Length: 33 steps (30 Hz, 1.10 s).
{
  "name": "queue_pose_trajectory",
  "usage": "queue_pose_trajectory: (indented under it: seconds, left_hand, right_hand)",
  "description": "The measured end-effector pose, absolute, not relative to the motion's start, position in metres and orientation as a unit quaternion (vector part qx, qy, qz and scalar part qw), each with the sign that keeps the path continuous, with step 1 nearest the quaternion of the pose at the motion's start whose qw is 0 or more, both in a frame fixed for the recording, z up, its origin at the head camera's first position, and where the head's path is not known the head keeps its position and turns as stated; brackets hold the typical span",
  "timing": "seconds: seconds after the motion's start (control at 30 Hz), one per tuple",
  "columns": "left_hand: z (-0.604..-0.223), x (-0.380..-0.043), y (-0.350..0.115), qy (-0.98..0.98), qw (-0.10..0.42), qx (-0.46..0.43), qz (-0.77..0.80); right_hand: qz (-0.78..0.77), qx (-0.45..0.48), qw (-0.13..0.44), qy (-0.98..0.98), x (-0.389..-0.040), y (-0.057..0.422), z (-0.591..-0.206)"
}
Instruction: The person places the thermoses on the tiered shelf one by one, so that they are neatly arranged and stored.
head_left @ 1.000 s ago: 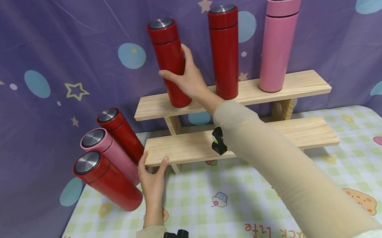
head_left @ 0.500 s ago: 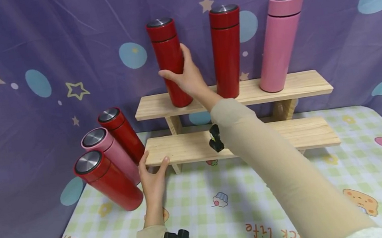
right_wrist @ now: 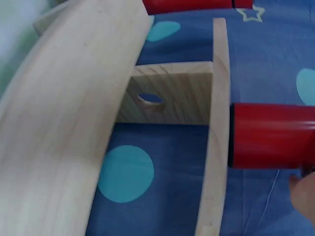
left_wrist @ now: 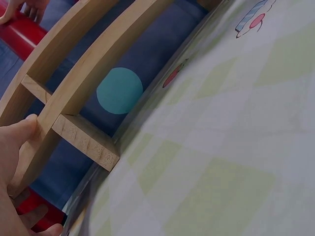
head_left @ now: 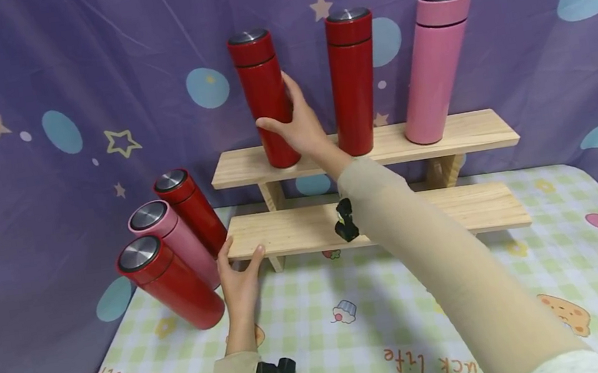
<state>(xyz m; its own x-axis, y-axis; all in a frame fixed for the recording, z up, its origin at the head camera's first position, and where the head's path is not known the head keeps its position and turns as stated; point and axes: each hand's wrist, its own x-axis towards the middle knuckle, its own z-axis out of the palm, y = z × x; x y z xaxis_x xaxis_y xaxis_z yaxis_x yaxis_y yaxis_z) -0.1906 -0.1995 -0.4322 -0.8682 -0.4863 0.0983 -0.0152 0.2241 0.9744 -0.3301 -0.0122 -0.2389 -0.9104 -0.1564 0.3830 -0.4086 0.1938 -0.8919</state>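
Note:
A red thermos bottle with a silver lid stands on the upper board of a two-step wooden shelf, near its left end. My right hand holds it around the lower half, thumb in front and fingers on the right side. In the right wrist view, the base of the red bottle meets the board, with only part of the hand showing at the edge. At the lower board's left end my left hand grips the corner. In the left wrist view, its thumb lies on the board edge.
Another red bottle and a pink bottle stand farther right on the upper board. Left of the shelf are two red bottles and a pink one on the checked tablecloth. A purple curtain hangs behind.
The right thumb has shifted slightly to the right and down on the red bottle, and that bottle's top leans a touch left. My left hand stays on the shelf corner.

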Motion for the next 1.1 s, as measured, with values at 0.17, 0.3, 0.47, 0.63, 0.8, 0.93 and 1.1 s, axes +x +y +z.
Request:
queue_pose_trajectory:
  seconds: [0.17, 0.3, 0.47, 0.63, 0.8, 0.93, 1.1]
  left_hand:
    - [-0.433, -0.191, -0.200, -0.756, 0.200, 0.163, -0.602]
    - [-0.432, -0.191, -0.199, -0.754, 0.201, 0.160, -0.604]
    - [-0.432, -0.192, -0.198, -0.754, 0.200, 0.160, -0.605]
    - [-0.431, -0.192, -0.198, -0.755, 0.198, 0.160, -0.604]
    - [-0.431, -0.191, -0.199, -0.757, 0.197, 0.167, -0.600]
    - [-0.432, -0.190, -0.199, -0.756, 0.196, 0.166, -0.602]
    - [-0.433, -0.191, -0.199, -0.754, 0.197, 0.164, -0.605]
  right_hand:
    - [0.631, 0.180, 0.124, -0.745, -0.318, -0.006, -0.250]
    - [0.644, 0.187, 0.145, -0.727, -0.304, 0.004, -0.260]
    - [0.667, 0.213, 0.148, -0.699, -0.279, 0.026, -0.274]
    - [0.664, 0.241, 0.154, -0.691, -0.253, 0.054, -0.291]
    - [0.637, 0.248, 0.156, -0.713, -0.229, 0.080, -0.305]
    - [0.618, 0.241, 0.163, -0.730, -0.211, 0.100, -0.316]
    - [0.615, 0.245, 0.187, -0.726, -0.192, 0.123, -0.338]
